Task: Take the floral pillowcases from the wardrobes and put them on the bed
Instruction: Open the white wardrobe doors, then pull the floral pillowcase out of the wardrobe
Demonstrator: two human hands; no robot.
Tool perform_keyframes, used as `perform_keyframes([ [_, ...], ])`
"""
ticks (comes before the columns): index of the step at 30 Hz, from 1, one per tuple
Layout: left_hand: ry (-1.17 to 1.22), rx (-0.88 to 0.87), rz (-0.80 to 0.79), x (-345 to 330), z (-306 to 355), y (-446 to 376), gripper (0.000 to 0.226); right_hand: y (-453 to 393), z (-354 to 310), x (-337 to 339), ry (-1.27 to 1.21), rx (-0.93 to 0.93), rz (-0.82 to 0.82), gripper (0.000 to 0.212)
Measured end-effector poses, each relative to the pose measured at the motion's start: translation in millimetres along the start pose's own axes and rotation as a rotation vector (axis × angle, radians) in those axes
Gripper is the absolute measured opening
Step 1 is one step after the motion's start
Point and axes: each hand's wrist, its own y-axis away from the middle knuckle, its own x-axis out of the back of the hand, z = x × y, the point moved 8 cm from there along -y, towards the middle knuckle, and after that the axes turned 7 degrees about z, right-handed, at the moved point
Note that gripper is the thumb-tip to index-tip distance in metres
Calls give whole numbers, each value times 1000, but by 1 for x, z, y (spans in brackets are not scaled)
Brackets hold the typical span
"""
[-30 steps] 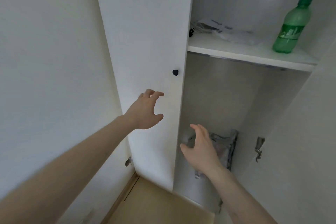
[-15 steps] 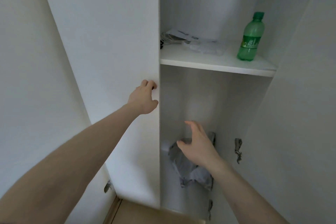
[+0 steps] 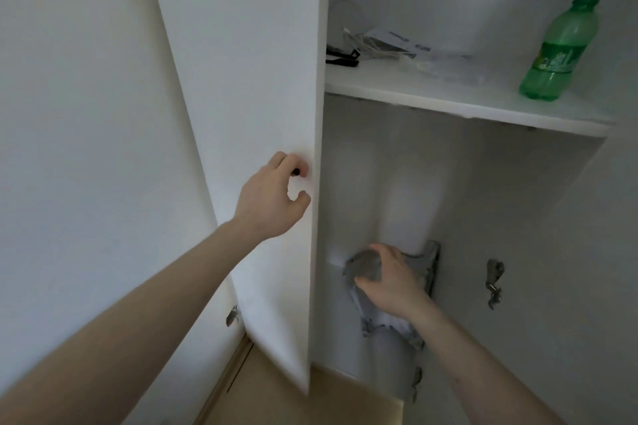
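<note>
Right grip [image 3: 390, 281] closing on grey floral pillowcase [image 3: 386, 321] low in wardrobe, left grip [image 3: 272, 197] pinching door knob [image 3: 296, 172]. Nothing on bed yet, so barely started imo.

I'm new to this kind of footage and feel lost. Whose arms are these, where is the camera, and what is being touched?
No machine here: a person wears a wide-angle camera on the head, looking forward and down at their own arms. The left hand grips the small dark knob on the wardrobe door. The right hand reaches into the lower compartment and closes on grey patterned fabric, probably a pillowcase, though it is blurred. On the shelf above stand a green bottle, cables and papers.
</note>
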Motion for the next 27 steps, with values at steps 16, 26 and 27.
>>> perform_keyframes([
  [16, -184, 189, 365, 141, -71, 90, 38, -7, -96, -89, 24, 265, -182, 66],
  [26, -175, 372, 589, 197, -129, 135, 83, -2, -136, -151, 42, 345, -315, 66],
  [27, -173, 397, 584, 199, -129, 135, 93, -2, -136, -153, 43, 343, -318, 66],
])
